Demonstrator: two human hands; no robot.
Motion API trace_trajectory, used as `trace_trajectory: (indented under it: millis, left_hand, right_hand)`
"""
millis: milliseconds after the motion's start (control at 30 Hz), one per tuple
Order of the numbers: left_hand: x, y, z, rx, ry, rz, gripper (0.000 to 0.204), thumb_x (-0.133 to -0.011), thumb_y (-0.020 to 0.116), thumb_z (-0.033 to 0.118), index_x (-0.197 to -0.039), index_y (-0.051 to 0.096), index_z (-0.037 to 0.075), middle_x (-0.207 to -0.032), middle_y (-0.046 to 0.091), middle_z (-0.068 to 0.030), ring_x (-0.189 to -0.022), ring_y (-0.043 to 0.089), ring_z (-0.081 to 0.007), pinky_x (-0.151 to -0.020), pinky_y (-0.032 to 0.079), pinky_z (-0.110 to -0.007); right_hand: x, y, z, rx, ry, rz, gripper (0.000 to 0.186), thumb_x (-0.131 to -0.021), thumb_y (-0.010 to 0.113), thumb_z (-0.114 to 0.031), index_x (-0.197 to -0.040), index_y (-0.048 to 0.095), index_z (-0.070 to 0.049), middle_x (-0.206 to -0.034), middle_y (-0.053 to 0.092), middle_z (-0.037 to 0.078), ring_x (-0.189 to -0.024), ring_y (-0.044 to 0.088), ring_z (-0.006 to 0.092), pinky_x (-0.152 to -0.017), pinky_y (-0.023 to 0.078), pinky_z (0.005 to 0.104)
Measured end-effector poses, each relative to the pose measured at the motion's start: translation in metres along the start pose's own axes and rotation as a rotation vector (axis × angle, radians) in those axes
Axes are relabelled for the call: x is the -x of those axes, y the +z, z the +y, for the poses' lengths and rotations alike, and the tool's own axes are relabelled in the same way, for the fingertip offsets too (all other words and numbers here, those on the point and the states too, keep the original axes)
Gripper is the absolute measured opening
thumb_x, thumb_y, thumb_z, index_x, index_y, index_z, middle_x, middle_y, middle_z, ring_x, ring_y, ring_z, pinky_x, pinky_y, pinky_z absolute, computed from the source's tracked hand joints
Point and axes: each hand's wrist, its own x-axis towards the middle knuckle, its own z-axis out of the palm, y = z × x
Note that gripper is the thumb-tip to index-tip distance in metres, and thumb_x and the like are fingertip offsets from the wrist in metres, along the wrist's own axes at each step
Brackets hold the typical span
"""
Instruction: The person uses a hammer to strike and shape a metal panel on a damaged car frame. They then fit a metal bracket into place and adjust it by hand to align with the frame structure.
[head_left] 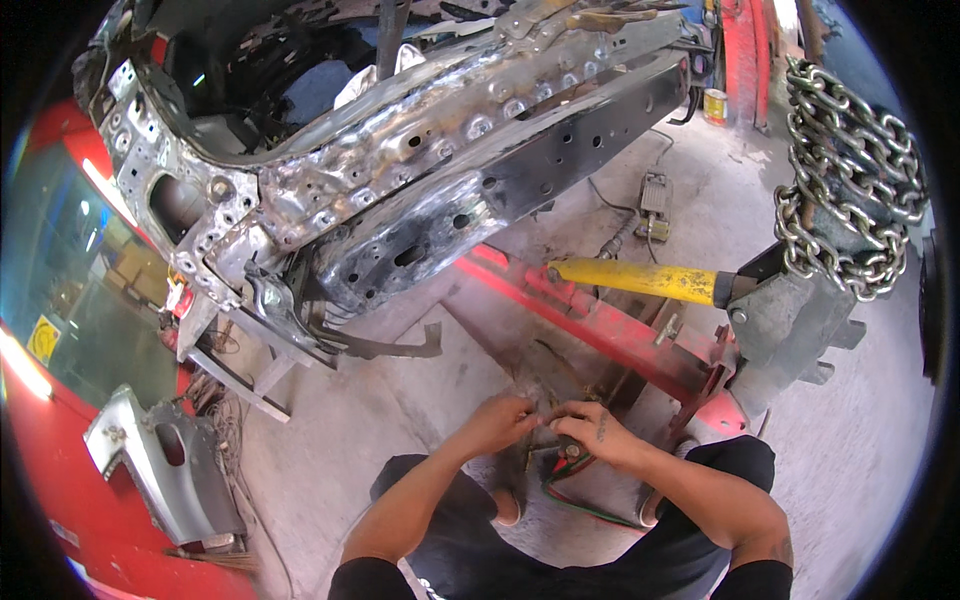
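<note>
My left hand (pixel 498 424) and my right hand (pixel 592 430) are close together above the floor, between my knees. Both are closed, with the fingertips pinched and almost meeting. Whatever lies between them is too small to make out. Just under my right hand is a round metal fitting (pixel 571 452) with red and dark parts beside it. A thin green and red hose (pixel 590 512) runs from there along the floor near my feet. Part of the fitting is hidden by my fingers.
Ahead stands a bare metal car frame rail (pixel 420 245). A red beam (pixel 600 325) with a yellow cylinder (pixel 640 279) crosses right, beside a chain-wrapped post (pixel 845 180). A silver fender (pixel 165 465) leans at left. A pedal-like metal box (pixel 654 205) and a can (pixel 715 106) stand beyond.
</note>
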Motion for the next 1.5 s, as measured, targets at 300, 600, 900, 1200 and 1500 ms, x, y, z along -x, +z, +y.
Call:
trace_trajectory:
  millis: [300, 600, 900, 1200, 1500]
  left_hand:
    - [0.016, 0.005, -0.011, -0.072, -0.021, -0.22, 0.041, -0.096, 0.062, 0.041, -0.111, 0.065, 0.003, -0.104, 0.068, -0.0215, -0.101, 0.063, -0.0418, -0.085, 0.049, -0.049]
    - [0.023, 0.003, -0.016, -0.097, 0.01, -0.179, 0.043, -0.095, 0.062, 0.043, -0.113, 0.066, 0.005, -0.102, 0.068, -0.0203, -0.1, 0.064, -0.0406, -0.085, 0.049, -0.051]
    - [0.022, -0.004, -0.015, -0.078, 0.018, -0.148, 0.04, -0.094, 0.063, 0.041, -0.109, 0.065, 0.004, -0.1, 0.068, -0.0217, -0.096, 0.065, -0.042, -0.082, 0.049, -0.052]
    - [0.019, -0.003, -0.008, -0.024, 0.063, 0.031, 0.038, -0.096, 0.06, 0.037, -0.114, 0.064, 0.004, -0.104, 0.068, -0.0226, -0.102, 0.063, -0.0434, -0.086, 0.048, -0.054]
    - [0.026, -0.022, 0.006, -0.019, 0.075, 0.048, 0.038, -0.096, 0.061, 0.038, -0.115, 0.064, 0.006, -0.105, 0.068, -0.0216, -0.103, 0.063, -0.0426, -0.086, 0.048, -0.054]
  right_hand:
    - [-0.003, 0.009, -0.003, -0.071, 0.076, -0.02, 0.032, -0.092, 0.062, -0.027, -0.11, 0.069, -0.001, -0.09, 0.066, 0.006, -0.074, 0.063, 0.0138, -0.059, 0.052, 0.0289]
    - [-0.005, 0.011, 0.0, -0.046, 0.1, -0.042, 0.035, -0.093, 0.061, -0.026, -0.116, 0.067, -0.001, -0.098, 0.065, 0.005, -0.082, 0.064, 0.0144, -0.066, 0.055, 0.0292]
    - [-0.009, 0.013, 0.015, -0.035, 0.185, -0.08, 0.034, -0.092, 0.058, -0.024, -0.117, 0.065, -0.002, -0.104, 0.064, 0.008, -0.086, 0.065, 0.0189, -0.071, 0.055, 0.0318]
    - [-0.023, 0.004, 0.036, 0.02, 0.207, -0.027, 0.039, -0.082, 0.064, -0.018, -0.114, 0.064, 0.003, -0.096, 0.066, 0.009, -0.086, 0.065, 0.0165, -0.071, 0.053, 0.0306]
    - [-0.034, 0.012, 0.042, -0.04, 0.316, -0.012, 0.036, -0.084, 0.063, -0.016, -0.115, 0.062, 0.002, -0.098, 0.067, 0.011, -0.077, 0.071, 0.0234, -0.065, 0.059, 0.0342]
